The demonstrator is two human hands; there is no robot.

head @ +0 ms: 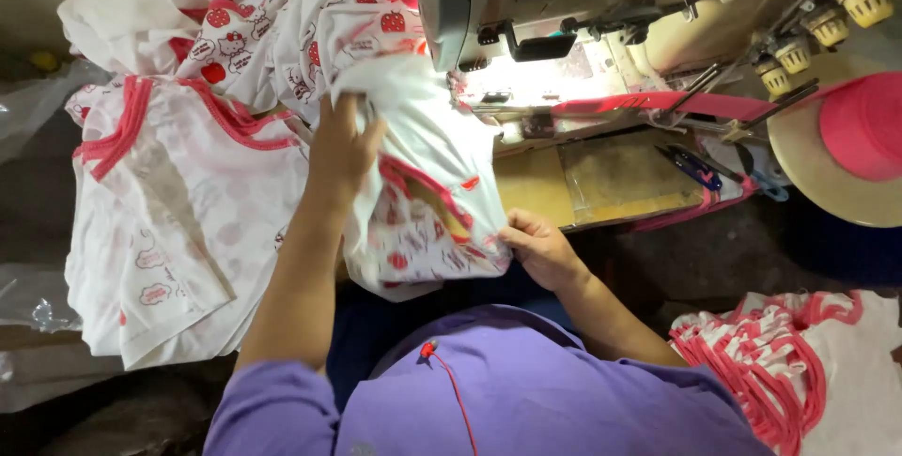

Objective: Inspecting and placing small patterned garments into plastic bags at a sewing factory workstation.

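A white cotton garment printed with red strawberries and trimmed in pink binding (423, 202) is held bunched at the front of the grey industrial sewing machine (564, 15), its top edge lying near the lit needle area. The left hand (343, 146) is pressed flat on the upper folds, fingers closed into the cloth; the right hand (537, 247) pinches the lower hem. The piece appears to be in the course of positioning for a seam — judged so, the next move calls for the edge to be smoothed and fed squarely. The wooden machine table (601, 184) carries blue thread snips (693, 165); a heap of finished pieces (169, 193) lies to the left, a pink tape roll (864, 127) to the right.
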